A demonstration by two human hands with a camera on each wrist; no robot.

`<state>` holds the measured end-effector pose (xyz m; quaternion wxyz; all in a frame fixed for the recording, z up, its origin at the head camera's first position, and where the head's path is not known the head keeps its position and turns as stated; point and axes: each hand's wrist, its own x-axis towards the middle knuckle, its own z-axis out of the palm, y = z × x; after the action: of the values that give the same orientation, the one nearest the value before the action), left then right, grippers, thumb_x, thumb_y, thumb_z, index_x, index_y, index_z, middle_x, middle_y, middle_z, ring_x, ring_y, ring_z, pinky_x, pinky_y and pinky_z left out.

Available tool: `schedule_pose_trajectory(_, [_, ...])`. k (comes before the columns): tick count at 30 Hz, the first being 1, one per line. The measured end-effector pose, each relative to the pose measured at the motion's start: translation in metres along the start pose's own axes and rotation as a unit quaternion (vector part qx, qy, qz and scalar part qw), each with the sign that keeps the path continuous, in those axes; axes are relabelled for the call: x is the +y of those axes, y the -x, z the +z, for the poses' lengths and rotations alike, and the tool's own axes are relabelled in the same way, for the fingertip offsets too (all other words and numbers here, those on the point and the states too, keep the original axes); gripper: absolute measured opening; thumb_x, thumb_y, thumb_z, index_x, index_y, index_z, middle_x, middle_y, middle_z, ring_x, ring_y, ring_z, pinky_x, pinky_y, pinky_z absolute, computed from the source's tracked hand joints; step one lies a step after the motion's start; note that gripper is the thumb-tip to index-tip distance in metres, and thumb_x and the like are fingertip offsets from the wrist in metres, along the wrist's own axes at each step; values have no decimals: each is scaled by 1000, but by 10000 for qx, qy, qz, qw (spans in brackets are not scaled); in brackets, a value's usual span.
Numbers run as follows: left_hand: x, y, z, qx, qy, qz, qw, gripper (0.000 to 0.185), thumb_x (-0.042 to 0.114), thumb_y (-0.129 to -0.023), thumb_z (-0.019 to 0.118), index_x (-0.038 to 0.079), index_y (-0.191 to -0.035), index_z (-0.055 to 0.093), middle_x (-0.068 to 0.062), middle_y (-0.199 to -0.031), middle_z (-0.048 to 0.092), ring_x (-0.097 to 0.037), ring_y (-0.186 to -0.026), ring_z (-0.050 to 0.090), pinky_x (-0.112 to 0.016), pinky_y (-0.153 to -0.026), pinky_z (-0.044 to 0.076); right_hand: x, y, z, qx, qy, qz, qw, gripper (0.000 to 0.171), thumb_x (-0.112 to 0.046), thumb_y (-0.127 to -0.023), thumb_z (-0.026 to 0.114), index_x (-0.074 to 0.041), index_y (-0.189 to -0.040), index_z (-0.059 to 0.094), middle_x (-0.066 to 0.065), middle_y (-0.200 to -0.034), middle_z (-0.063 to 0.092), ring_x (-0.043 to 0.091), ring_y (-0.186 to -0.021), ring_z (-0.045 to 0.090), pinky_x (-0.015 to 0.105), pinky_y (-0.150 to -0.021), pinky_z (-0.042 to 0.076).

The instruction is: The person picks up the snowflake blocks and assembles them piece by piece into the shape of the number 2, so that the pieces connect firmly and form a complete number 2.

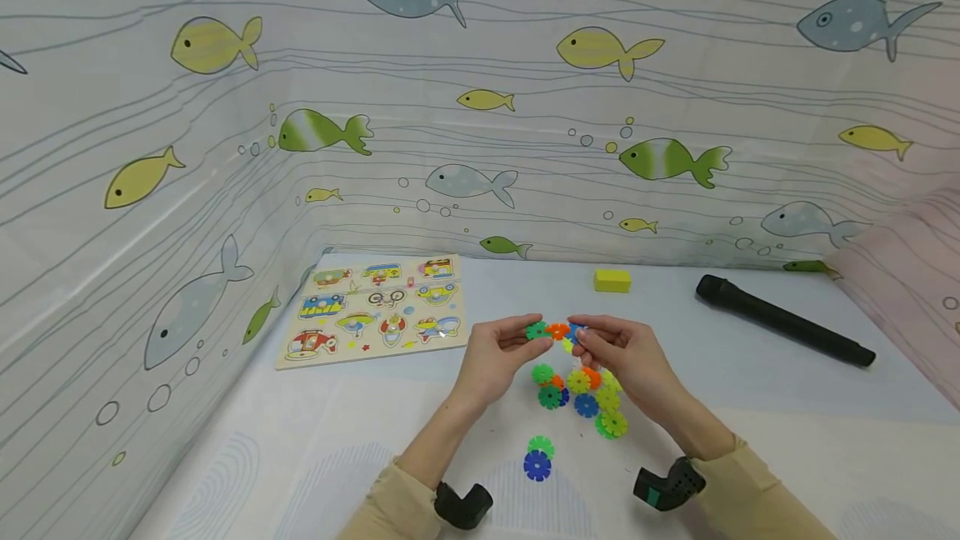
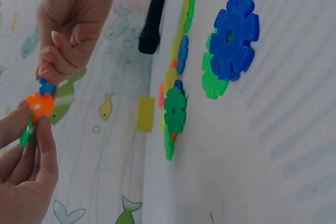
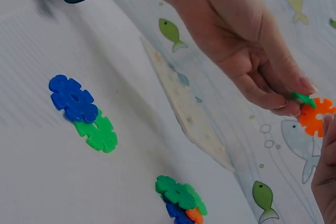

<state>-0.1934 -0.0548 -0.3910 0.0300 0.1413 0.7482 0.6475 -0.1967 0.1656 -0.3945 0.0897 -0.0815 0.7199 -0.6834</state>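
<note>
Both hands are raised over the table, joined by a short chain of notched plastic flower discs. My left hand pinches the green disc between thumb and fingers. On the other side my right hand pinches the blue disc. An orange disc sits between these two, slotted edge to edge with them. Below the hands lies a cluster of loose discs: green, yellow, blue and orange. Closer to me, a dark blue disc overlaps a light green disc.
A wooden puzzle board with vehicle pictures lies at the back left. Near the back wall is a yellow block. A black stick-shaped object lies at the right. Fish-patterned sheeting rises behind the table.
</note>
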Motion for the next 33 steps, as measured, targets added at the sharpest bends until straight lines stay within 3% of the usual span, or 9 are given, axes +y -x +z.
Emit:
schedule_pose_trajectory(6, [0, 1, 1, 32, 22, -47, 10000, 39, 17, -92, 73, 7, -130, 67, -12, -107, 73, -22, -96, 73, -23, -85, 58, 0, 0, 3, 53, 143, 18, 9999, 43, -20, -99, 63, 1, -137, 57, 9, -95, 71, 15, -80, 66, 20, -80, 58])
schedule_pose_trajectory(13, [0, 1, 4, 233, -45, 31, 9997, 39, 20, -91, 74, 8, -127, 68, -11, -105, 74, -22, -95, 73, -24, -84, 58, -1, 2, 8, 67, 48, -35, 10000, 44, -22, -101, 60, 0, -139, 54, 14, -100, 68, 13, -81, 64, 19, -80, 57])
schedule_pose_trajectory(19, [0, -2, 3, 377, -29, 68, 9993, 37, 22, -88, 78, 7, -121, 69, -11, -105, 75, -23, -95, 73, -27, -85, 59, 1, 1, 11, 188, 84, -254, 9995, 47, -20, -99, 64, -1, -140, 52, 14, -106, 71, 17, -89, 70, 26, -86, 58])
schedule_pose_trajectory(24, [-2, -2, 3, 221, 16, -111, 9997, 42, 25, -88, 78, 5, -122, 65, -11, -109, 74, -23, -98, 71, -31, -88, 58, 3, 1, 9, 389, 239, -227, 9987, 48, -22, -98, 65, -2, -140, 53, 13, -110, 71, 23, -97, 71, 30, -90, 57])
schedule_pose_trajectory(30, [-2, -1, 3, -96, -11, -410, 9991, 47, 30, -88, 78, 11, -127, 61, -9, -120, 71, -23, -105, 68, -37, -93, 56, 5, 0, 6, 357, 163, -149, 9991, 48, -21, -99, 65, 0, -140, 53, 7, -106, 71, 15, -92, 71, 25, -88, 57])
schedule_pose_trajectory(33, [-2, 0, 3, -288, -51, -446, 9986, 47, 33, -90, 76, 15, -131, 61, -7, -123, 71, -22, -107, 68, -37, -95, 55, 5, 0, 6, 245, 176, -178, 9994, 47, -20, -98, 65, 0, -139, 54, 8, -103, 70, 23, -94, 70, 26, -88, 57])
